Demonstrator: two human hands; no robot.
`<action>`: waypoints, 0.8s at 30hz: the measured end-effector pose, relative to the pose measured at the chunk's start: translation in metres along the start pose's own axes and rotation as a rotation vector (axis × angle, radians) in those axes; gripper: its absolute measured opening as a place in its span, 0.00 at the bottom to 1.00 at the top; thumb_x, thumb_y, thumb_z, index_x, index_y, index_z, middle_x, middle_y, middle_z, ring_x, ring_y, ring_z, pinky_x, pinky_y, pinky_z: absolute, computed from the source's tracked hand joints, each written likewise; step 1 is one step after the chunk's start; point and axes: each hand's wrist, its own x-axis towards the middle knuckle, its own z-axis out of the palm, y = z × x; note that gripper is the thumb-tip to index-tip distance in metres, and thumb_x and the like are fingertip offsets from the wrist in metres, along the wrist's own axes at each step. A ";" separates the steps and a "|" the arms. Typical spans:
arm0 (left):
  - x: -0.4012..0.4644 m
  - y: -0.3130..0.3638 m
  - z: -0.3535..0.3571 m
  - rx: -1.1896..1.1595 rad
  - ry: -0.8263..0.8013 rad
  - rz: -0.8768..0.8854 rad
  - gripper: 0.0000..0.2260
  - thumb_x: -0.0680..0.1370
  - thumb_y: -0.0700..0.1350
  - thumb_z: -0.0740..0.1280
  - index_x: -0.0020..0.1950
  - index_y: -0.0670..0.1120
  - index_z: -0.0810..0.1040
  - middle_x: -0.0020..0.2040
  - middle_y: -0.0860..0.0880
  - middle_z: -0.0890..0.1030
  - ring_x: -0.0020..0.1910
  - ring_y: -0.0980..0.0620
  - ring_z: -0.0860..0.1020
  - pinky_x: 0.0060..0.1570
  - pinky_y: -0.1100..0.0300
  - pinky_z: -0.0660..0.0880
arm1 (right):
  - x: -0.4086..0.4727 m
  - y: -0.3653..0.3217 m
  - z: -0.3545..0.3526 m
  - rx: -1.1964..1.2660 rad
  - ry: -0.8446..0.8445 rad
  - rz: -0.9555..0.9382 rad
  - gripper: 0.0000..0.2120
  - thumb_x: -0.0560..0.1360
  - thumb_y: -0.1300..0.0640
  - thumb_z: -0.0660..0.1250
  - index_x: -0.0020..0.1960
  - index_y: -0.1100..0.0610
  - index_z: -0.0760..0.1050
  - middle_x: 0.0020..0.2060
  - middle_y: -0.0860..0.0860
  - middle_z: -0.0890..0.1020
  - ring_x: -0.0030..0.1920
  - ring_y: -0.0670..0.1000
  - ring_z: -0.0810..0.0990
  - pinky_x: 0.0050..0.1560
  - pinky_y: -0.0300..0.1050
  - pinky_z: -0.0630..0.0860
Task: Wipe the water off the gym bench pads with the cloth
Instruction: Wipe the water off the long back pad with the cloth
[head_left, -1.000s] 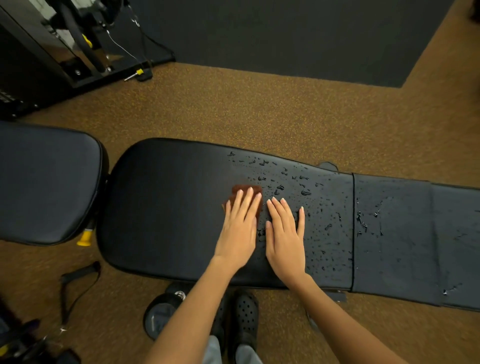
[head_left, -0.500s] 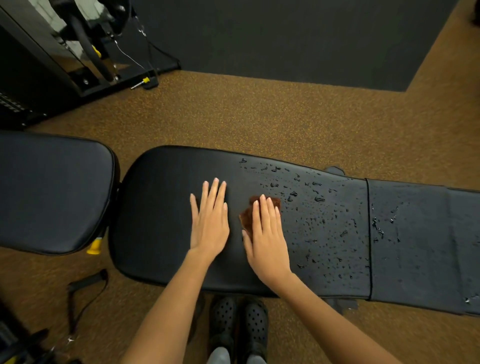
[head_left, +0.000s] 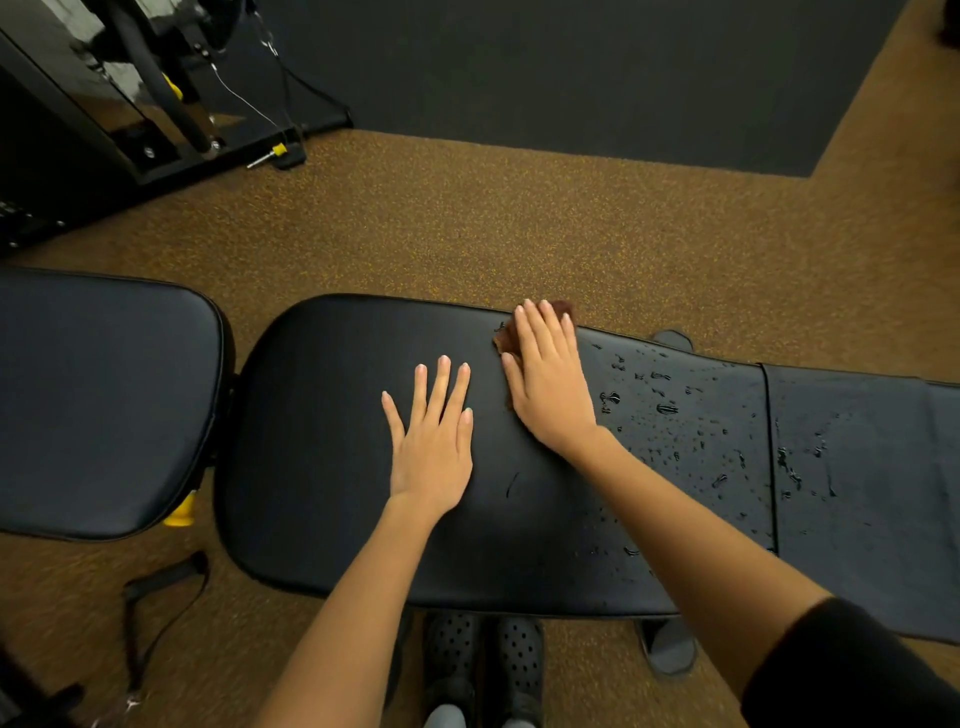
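A long black bench pad (head_left: 332, 441) runs across the middle of the view. Its left part looks dry; water drops (head_left: 665, 410) cover its right part. A second black pad (head_left: 862, 509) joins it on the right and is also wet. A small brown cloth (head_left: 506, 340) lies at the far edge of the long pad, mostly hidden under my right hand (head_left: 550, 379), which presses it flat with straight fingers. My left hand (head_left: 434, 436) rests flat on the dry part of the pad, fingers spread, holding nothing.
A separate black seat pad (head_left: 98, 400) sits to the left with a yellow knob (head_left: 181, 512) beneath it. A cable machine base (head_left: 171, 140) stands at the far left. A strap handle (head_left: 156, 587) lies on the brown floor. My shoes (head_left: 483, 660) are under the bench.
My right hand has slid the cloth away from me to the pad's far edge. One second ago the left hand was on the cloth; it now rests bare on the pad.
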 end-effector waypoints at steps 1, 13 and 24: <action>0.000 0.000 0.001 0.007 0.001 0.000 0.26 0.78 0.54 0.32 0.76 0.54 0.36 0.77 0.52 0.37 0.76 0.49 0.35 0.70 0.40 0.35 | 0.006 -0.001 0.000 0.011 -0.016 -0.046 0.27 0.82 0.51 0.49 0.76 0.65 0.60 0.75 0.59 0.63 0.77 0.58 0.56 0.78 0.53 0.46; -0.001 0.002 -0.004 0.011 0.051 0.002 0.25 0.79 0.53 0.35 0.76 0.53 0.43 0.79 0.51 0.49 0.77 0.49 0.43 0.71 0.40 0.35 | -0.033 0.031 -0.022 0.006 -0.189 -0.434 0.24 0.83 0.54 0.52 0.79 0.56 0.56 0.78 0.52 0.57 0.79 0.50 0.49 0.79 0.50 0.43; 0.000 0.004 -0.012 -0.079 0.072 -0.012 0.22 0.83 0.49 0.43 0.78 0.50 0.48 0.78 0.51 0.52 0.77 0.51 0.46 0.72 0.38 0.36 | 0.013 -0.022 0.009 0.105 -0.085 -0.119 0.29 0.81 0.48 0.52 0.76 0.63 0.60 0.76 0.57 0.62 0.78 0.58 0.54 0.78 0.50 0.42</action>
